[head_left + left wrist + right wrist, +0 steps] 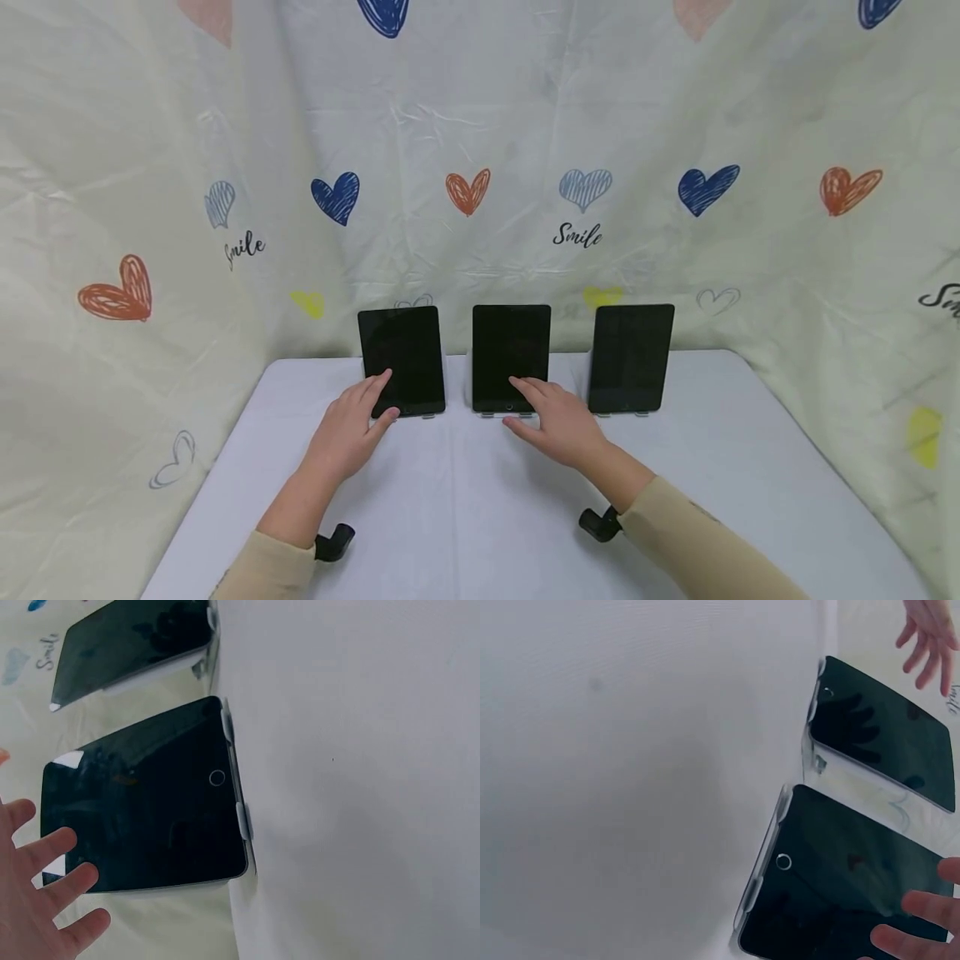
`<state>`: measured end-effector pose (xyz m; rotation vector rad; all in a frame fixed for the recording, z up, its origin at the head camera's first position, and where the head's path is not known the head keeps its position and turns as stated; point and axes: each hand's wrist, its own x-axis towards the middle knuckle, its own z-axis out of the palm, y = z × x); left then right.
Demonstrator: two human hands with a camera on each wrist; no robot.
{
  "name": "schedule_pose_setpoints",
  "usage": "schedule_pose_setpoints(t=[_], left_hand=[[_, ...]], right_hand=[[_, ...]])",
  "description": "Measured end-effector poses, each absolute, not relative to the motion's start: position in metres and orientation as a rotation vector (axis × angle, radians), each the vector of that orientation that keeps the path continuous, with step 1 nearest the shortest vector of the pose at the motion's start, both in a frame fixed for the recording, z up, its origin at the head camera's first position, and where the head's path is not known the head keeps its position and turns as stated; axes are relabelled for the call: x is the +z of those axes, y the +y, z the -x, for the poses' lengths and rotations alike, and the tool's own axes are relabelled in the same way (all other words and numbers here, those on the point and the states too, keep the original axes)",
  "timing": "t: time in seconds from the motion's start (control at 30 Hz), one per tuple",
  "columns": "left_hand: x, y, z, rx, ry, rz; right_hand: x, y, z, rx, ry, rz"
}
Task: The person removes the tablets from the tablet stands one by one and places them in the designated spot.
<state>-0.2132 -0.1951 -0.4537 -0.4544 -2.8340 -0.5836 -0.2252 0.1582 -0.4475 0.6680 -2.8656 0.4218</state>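
Observation:
Three black tablets stand propped upright on stands in a row at the table's back. My left hand reaches toward the left tablet, its fingers extended and spread in front of the dark screen. In the left wrist view, those fingers overlap the tablet's upper end, and a round home button shows near its lower edge. My right hand is in front of the middle tablet, fingers extended with nothing held. The right tablet stands apart from both hands.
A white cloth covers the table. Behind it hangs a pale curtain printed with hearts and "Smile". Small ledges of the stands hold the tablets' lower edges. A black wrist device sits by each sleeve.

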Motion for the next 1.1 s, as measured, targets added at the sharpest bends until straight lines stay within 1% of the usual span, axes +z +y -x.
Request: schedule_pose_setpoints(t=[0.8,1.1], left_hand=[[-0.455,-0.21,0.219,-0.536,-2.856,0.362],[-0.458,-0.218,0.227,-0.553,-2.846,0.346]], right_hand=[[-0.441,0.117,0.24,0.507,-2.903,-0.61],[-0.44,0.104,0.245,0.529,-2.944,-0.555]])
